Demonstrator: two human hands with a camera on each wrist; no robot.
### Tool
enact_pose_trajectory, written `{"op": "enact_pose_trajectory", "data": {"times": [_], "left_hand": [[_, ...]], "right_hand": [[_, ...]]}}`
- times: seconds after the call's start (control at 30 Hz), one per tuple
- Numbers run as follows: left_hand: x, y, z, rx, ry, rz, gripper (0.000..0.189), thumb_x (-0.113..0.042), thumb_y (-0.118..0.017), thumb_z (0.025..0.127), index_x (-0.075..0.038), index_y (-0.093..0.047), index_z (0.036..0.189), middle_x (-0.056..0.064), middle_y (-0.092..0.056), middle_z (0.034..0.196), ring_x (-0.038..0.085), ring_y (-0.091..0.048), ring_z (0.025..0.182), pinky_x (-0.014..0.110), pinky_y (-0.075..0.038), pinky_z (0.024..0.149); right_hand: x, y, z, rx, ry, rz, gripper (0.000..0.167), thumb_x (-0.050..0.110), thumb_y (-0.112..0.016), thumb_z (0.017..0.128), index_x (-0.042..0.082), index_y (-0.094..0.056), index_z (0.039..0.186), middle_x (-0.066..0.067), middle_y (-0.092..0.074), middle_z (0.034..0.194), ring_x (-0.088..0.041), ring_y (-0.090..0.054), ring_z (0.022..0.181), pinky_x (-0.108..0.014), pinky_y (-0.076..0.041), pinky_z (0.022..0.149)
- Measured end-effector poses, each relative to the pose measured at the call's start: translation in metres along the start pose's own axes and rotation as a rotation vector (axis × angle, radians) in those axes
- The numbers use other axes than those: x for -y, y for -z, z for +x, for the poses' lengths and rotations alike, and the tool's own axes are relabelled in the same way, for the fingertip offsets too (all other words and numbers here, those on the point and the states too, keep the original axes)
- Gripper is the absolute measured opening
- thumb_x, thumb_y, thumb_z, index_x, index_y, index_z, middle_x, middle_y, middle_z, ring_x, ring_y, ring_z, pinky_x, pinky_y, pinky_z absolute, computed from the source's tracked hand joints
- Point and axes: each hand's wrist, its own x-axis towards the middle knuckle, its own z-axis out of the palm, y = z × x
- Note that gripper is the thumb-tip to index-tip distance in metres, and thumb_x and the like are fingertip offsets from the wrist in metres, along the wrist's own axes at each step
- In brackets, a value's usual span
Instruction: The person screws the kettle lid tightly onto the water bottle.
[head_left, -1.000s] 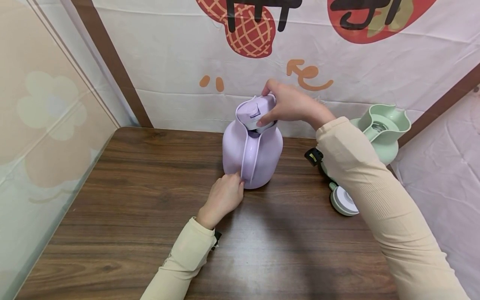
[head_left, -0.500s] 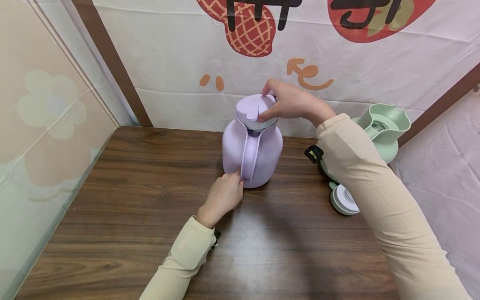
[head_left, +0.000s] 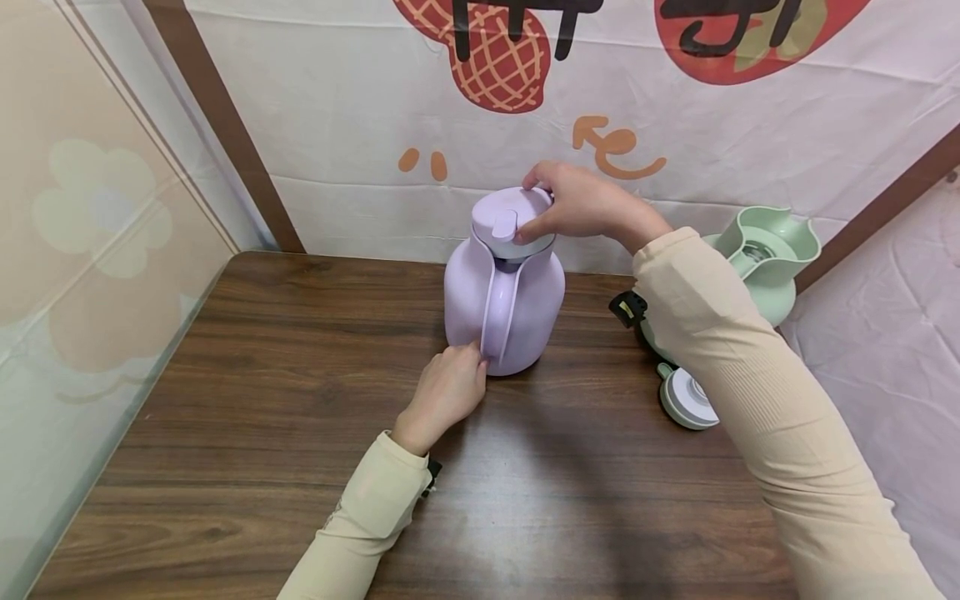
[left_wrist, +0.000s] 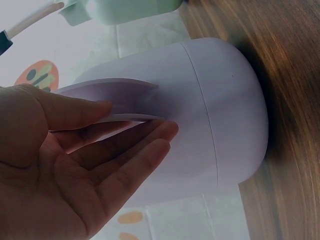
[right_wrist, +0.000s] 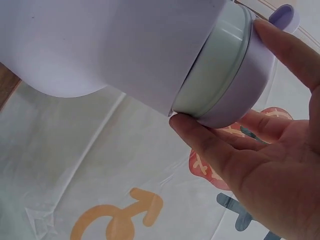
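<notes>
A lilac thermos jug stands upright on the wooden table, its handle facing the person. My left hand pinches the lower part of that handle; in the left wrist view the thumb lies on one side of it and the fingers are bent on the other. A lilac lid sits level in the jug's mouth, its tab pointing toward the handle. My right hand holds the lid from the right, thumb and fingers spread round its side. In the right wrist view a pale band of the lid shows above the jug's rim.
Partly behind the right sleeve stands a pale green jug with an uncovered mouth. A green and white lid lies on the table before it. A printed cloth wall rises close behind the lilac jug.
The lilac lid was tilted in the jug's mouth a second ago and now lies level, its tab turned toward the handle. Since half a second ago little has moved; the left hand has kept its place.
</notes>
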Motion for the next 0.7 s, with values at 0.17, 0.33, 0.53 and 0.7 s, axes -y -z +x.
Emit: {"op": "enact_pose_trajectory", "data": {"times": [0.17, 0.33, 0.53, 0.7], "left_hand": [[0.0001, 0.0006, -0.0003, 0.003, 0.000, 0.001, 0.008, -0.004, -0.060, 0.083, 0.002, -0.058, 0.077, 0.018, -0.062, 0.071, 0.037, -0.062, 0.065, 0.046, -0.046, 0.056], [-0.0004, 0.0009, -0.0004, 0.003, 0.001, 0.004, 0.009, -0.004, -0.060, 0.082, 0.002, -0.058, 0.077, 0.018, -0.062, 0.070, 0.037, -0.062, 0.065, 0.047, -0.046, 0.057], [-0.0006, 0.0005, -0.0006, -0.003, -0.002, 0.003, 0.008, -0.003, -0.060, 0.082, 0.002, -0.058, 0.077, 0.018, -0.062, 0.070, 0.037, -0.062, 0.065, 0.047, -0.046, 0.057], [-0.0006, 0.0004, -0.0005, -0.009, -0.005, 0.001, 0.008, -0.003, -0.061, 0.082, 0.002, -0.058, 0.076, 0.018, -0.062, 0.070, 0.037, -0.062, 0.064, 0.047, -0.046, 0.056]], "right_hand": [[-0.0009, -0.0001, 0.0004, -0.002, 0.013, -0.006, 0.064, 0.027, -0.071, 0.077, 0.000, -0.043, 0.128, -0.014, -0.046, 0.128, -0.025, -0.043, 0.110, -0.038, -0.033, 0.093], [-0.0024, -0.0023, -0.0001, -0.017, 0.010, 0.025, 0.064, 0.024, -0.072, 0.077, 0.000, -0.043, 0.129, -0.016, -0.046, 0.128, -0.026, -0.044, 0.110, -0.038, -0.034, 0.093], [-0.0036, -0.0058, 0.0002, -0.038, -0.001, 0.060, 0.063, 0.020, -0.073, 0.076, -0.001, -0.043, 0.128, -0.016, -0.047, 0.127, -0.027, -0.045, 0.108, -0.039, -0.035, 0.091], [-0.0052, -0.0069, 0.0006, -0.046, -0.006, 0.068, 0.064, 0.021, -0.073, 0.076, -0.001, -0.043, 0.128, -0.016, -0.047, 0.127, -0.027, -0.045, 0.108, -0.039, -0.035, 0.092]]}}
